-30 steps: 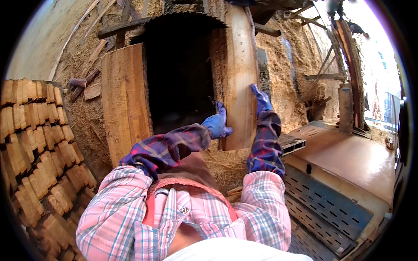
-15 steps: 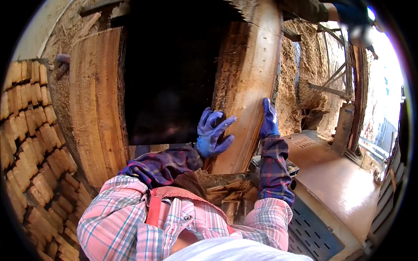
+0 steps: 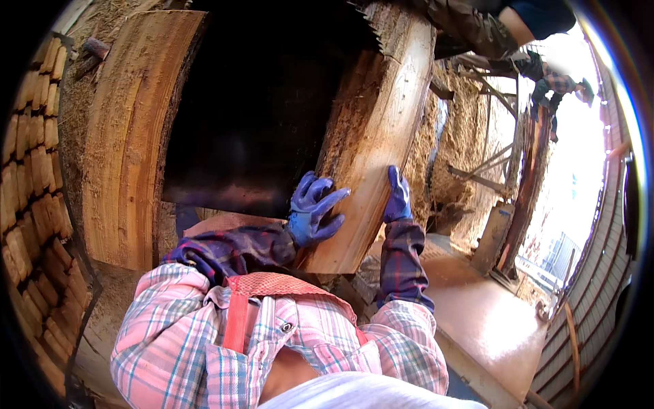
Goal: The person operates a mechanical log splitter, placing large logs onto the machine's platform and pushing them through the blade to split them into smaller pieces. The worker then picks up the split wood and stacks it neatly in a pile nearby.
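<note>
A long sawn timber slab (image 3: 385,146) with a pale smooth face and rough bark along its left side runs from the upper middle toward my body. My left hand (image 3: 313,211), in a blue-purple glove, rests against the bark side with fingers and thumb spread. On the slab's right edge lies my gloved right hand (image 3: 397,195), its fingers stretched out along the wood. Neither hand is wrapped round it. At the far end, a toothed saw blade (image 3: 375,31) shows at the slab's left side; the rest of the blade is lost in dark.
A broad board (image 3: 129,143) stands left of the dark panel (image 3: 252,129). Stacked wood pieces (image 3: 34,184) line the far left. A co-worker's arm (image 3: 477,31) reaches in at the top right; another person (image 3: 558,85) is beyond. A smooth brown surface (image 3: 487,303) lies at right.
The view has shifted, so the slab and both hands sit farther left in it. My hands keep about the same hold places on the slab. More of the people at upper right shows.
</note>
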The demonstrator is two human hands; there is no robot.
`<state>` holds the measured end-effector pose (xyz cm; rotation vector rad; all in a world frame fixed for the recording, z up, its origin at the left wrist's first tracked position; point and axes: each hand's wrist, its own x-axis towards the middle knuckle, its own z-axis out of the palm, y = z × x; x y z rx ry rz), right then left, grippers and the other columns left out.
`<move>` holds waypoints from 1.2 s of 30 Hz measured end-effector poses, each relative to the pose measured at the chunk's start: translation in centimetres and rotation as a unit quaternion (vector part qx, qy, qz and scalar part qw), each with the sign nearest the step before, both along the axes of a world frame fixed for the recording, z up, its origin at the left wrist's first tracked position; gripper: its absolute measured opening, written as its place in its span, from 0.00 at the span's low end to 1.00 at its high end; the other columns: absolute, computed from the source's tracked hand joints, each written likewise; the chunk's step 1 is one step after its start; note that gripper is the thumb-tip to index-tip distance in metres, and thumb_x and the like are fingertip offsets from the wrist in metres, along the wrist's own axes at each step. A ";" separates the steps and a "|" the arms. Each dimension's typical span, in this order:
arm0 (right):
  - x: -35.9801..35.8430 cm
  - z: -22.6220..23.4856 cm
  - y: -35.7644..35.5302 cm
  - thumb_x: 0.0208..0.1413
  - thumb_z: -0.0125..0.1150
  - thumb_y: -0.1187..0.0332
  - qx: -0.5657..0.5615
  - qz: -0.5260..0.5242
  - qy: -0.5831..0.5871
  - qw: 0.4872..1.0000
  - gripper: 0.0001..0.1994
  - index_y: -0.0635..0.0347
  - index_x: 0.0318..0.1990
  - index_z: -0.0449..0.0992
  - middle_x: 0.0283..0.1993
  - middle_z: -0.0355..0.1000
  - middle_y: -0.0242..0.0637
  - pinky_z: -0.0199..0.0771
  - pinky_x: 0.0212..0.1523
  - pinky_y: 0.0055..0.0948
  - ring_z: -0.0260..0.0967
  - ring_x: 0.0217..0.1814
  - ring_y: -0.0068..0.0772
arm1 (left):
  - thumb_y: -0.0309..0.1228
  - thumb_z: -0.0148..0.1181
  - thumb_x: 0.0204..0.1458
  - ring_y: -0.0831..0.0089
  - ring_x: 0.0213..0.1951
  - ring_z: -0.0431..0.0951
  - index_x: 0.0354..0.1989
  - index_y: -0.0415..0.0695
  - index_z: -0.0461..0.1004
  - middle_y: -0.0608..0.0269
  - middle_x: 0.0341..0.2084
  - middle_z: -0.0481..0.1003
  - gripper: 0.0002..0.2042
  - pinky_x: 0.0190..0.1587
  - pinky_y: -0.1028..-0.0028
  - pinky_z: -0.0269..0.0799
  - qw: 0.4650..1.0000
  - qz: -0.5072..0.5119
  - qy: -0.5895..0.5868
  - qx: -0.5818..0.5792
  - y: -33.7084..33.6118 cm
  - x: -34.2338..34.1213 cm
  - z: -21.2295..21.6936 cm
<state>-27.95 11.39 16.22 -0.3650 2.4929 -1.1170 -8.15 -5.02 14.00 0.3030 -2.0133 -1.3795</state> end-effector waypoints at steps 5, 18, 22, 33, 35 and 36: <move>1.7 2.0 -3.0 0.57 0.53 0.52 -0.131 -0.116 -0.210 0.962 0.20 0.63 0.41 0.71 0.34 0.72 0.37 0.71 0.33 0.30 0.70 0.32 0.29 | 0.37 0.63 0.35 0.51 0.42 0.64 0.47 0.52 0.73 0.53 0.41 0.65 0.24 0.47 0.55 0.61 1.000 -0.004 -0.013 0.000 -0.5 0.5 -0.2; 0.6 -1.3 1.9 0.56 0.51 0.47 -0.297 -0.225 -0.332 0.867 0.22 0.58 0.44 0.72 0.39 0.72 0.35 0.72 0.42 0.32 0.70 0.37 0.32 | 0.36 0.64 0.36 0.53 0.38 0.65 0.47 0.51 0.73 0.52 0.39 0.66 0.24 0.39 0.58 0.65 0.999 -0.013 0.040 0.031 -0.7 -0.2 -0.5; 1.1 -0.3 0.6 0.56 0.49 0.46 -0.235 -0.253 -0.291 0.892 0.24 0.56 0.48 0.71 0.43 0.72 0.36 0.71 0.44 0.33 0.70 0.41 0.32 | 0.36 0.63 0.37 0.53 0.39 0.65 0.48 0.52 0.73 0.52 0.40 0.65 0.23 0.40 0.58 0.65 0.998 -0.034 0.019 0.041 -1.3 -0.1 -0.6; 1.3 -1.2 1.6 0.59 0.43 0.47 -0.257 -0.240 -0.214 0.911 0.27 0.57 0.58 0.63 0.55 0.65 0.36 0.61 0.58 0.34 0.62 0.55 0.34 | 0.39 0.64 0.37 0.53 0.39 0.65 0.47 0.53 0.73 0.54 0.40 0.65 0.23 0.39 0.59 0.66 0.997 -0.040 0.030 0.057 -0.8 -0.8 -1.6; 1.2 -2.5 2.4 0.61 0.37 0.45 -0.202 -0.199 -0.115 0.952 0.30 0.58 0.60 0.60 0.59 0.60 0.36 0.52 0.64 0.34 0.56 0.61 0.34 | 0.40 0.64 0.37 0.53 0.39 0.66 0.47 0.52 0.73 0.53 0.39 0.66 0.23 0.40 0.58 0.66 0.996 -0.035 0.041 0.067 -0.9 -0.8 -1.7; 0.8 -2.7 3.8 0.60 0.37 0.44 -0.154 -0.164 -0.130 0.966 0.30 0.59 0.58 0.62 0.57 0.63 0.36 0.58 0.60 0.33 0.60 0.57 0.32 | 0.40 0.64 0.37 0.53 0.38 0.66 0.47 0.51 0.73 0.53 0.39 0.66 0.23 0.40 0.58 0.66 0.996 -0.034 0.044 0.073 -0.9 -0.6 -1.7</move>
